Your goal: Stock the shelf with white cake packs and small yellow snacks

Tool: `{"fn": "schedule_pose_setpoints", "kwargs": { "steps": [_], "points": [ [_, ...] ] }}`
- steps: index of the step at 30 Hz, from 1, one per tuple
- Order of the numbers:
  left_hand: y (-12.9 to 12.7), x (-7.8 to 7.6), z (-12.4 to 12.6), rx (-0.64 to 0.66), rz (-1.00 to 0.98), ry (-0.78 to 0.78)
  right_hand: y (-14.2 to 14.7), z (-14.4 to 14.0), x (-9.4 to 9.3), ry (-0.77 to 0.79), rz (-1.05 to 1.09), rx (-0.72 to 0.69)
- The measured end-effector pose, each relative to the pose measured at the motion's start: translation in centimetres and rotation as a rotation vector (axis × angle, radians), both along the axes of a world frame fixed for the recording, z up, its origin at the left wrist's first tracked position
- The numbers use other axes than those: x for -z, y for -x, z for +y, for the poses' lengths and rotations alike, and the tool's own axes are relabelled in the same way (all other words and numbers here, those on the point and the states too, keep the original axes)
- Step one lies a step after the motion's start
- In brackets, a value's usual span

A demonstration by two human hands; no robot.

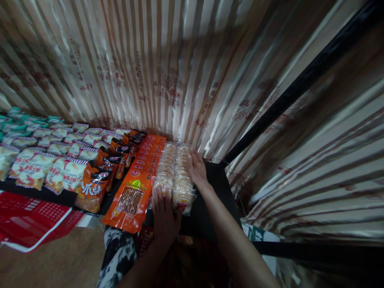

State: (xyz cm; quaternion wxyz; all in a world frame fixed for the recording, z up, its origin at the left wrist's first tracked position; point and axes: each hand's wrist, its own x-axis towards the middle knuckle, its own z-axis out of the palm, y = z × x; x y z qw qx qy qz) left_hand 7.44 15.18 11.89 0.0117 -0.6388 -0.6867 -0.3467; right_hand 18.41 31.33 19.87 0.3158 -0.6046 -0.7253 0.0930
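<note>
Two rows of clear plastic packs of pale, round snacks (183, 182) lie overlapped on a black shelf (214, 180). My left hand (164, 214) rests flat on the near end of the left row, its fingers stretched out. Against the right side of the right row lies my right hand (197, 170), fingers extended along the packs. Neither hand grips anything. Just left of the packs, a row of orange flat packets (132, 200) overlaps back to front; the nearest has a window showing brown sticks.
Black-and-orange snack bags (92, 188), white snack bags (31, 166) and green-topped bags (18, 124) fill the shelf's left part. A red basket (33, 218) stands below. Behind hangs a shiny striped sheet (180, 68). A black pole (285, 96) rises diagonally at right.
</note>
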Motion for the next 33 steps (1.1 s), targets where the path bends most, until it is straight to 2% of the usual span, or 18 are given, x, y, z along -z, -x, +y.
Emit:
{"fn": "schedule_pose_setpoints", "kwargs": {
  "steps": [5,10,12,15,19,22,24,27,30,33],
  "points": [
    [0.0,0.2,-0.3,-0.011,0.003,-0.004,-2.0,-7.3,0.9,-0.162,0.308,0.128],
    [0.1,0.8,-0.2,-0.009,0.041,-0.047,-1.7,-15.1,2.9,-0.206,0.385,0.228],
    [0.2,0.8,-0.1,-0.004,0.059,-0.061,-1.1,-17.6,4.1,-0.177,0.411,0.184],
    [0.4,0.8,-0.5,0.034,0.092,-0.094,-0.1,-20.2,5.7,-0.081,0.406,0.192],
    [0.8,1.5,-4.0,0.131,0.068,-0.083,1.3,-22.8,7.4,-0.011,0.426,0.102],
    [1.0,3.4,-8.6,0.255,0.044,-0.045,2.2,-24.7,8.6,-0.006,0.477,0.079],
    [1.1,5.1,-11.6,0.342,0.031,-0.030,2.7,-26.1,9.4,0.065,0.499,0.046],
    [1.5,7.5,-14.9,0.312,-0.028,0.068,3.1,-27.7,11.0,0.260,0.463,0.030],
    [2.3,9.4,-16.4,0.339,-0.061,0.318,3.1,-28.6,13.0,0.515,0.249,0.006],
    [3.3,10.5,-16.8,0.286,-0.081,0.631,3.1,-29.2,14.7,0.789,-0.025,-0.133]
  ]
}}
